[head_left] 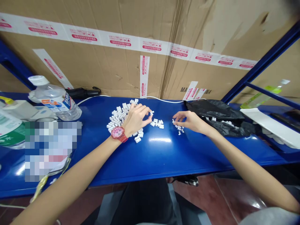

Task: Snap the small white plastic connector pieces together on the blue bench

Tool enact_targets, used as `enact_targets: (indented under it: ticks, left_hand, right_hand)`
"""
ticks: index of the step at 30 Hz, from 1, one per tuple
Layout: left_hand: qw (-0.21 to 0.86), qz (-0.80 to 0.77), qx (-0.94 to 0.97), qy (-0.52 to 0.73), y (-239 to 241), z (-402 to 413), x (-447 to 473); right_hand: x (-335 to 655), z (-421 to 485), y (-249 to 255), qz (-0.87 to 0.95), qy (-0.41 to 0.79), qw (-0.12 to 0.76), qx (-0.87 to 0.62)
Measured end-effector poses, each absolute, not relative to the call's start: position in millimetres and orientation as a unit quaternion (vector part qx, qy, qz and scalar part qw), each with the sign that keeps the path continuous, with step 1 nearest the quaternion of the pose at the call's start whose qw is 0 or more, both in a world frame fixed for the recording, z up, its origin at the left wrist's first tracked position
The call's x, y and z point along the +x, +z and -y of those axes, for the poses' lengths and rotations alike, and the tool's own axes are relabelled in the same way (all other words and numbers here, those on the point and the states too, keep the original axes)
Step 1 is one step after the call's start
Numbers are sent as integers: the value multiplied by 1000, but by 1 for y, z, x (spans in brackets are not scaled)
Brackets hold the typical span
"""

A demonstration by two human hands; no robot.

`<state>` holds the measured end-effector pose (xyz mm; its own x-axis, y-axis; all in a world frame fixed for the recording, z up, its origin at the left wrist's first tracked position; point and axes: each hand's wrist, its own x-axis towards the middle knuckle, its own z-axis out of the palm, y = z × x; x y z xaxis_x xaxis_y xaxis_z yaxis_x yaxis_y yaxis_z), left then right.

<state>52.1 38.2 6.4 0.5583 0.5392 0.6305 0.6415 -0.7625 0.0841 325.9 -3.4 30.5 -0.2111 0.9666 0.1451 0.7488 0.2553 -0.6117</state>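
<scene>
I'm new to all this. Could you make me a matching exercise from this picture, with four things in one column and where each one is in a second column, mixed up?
Things:
1. Left hand
2. Right hand
3. Pink wristwatch
4. Plastic water bottle

Places:
A. Lying on its side at the left end of the blue shelf
B. Just above the small cluster of white pieces
C. Strapped around a wrist
D. Resting at the big heap of white pieces

Right pairs: 1-D, 2-B, 3-C, 4-A.
</scene>
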Motion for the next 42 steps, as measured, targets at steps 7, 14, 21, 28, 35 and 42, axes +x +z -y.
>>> enact_targets:
  ticks: [7,14,21,28,35,42]
  left_hand:
    - [142,282,-899,-303,9,-25,64]
    - [143,290,-898,-299,11,-31,57]
    - [71,381,-886,-255,-4,-43,53]
    - [72,411,-890,-183,-4,-37,55]
    - [69,426,-868,-245,12,-42,43]
    - [70,416,-850,-316,15,-48,38]
  right_hand:
    - [268,-4,38,766,258,330,-489]
    - [278,-11,37,751,259,323,-515]
    - [338,-4,40,779,120,109,-606]
    - [272,-70,49,830,120,175,-517]
    - [197,-123,30,870,145,175,-438]
    - [232,-90,31,783,304,317,-440]
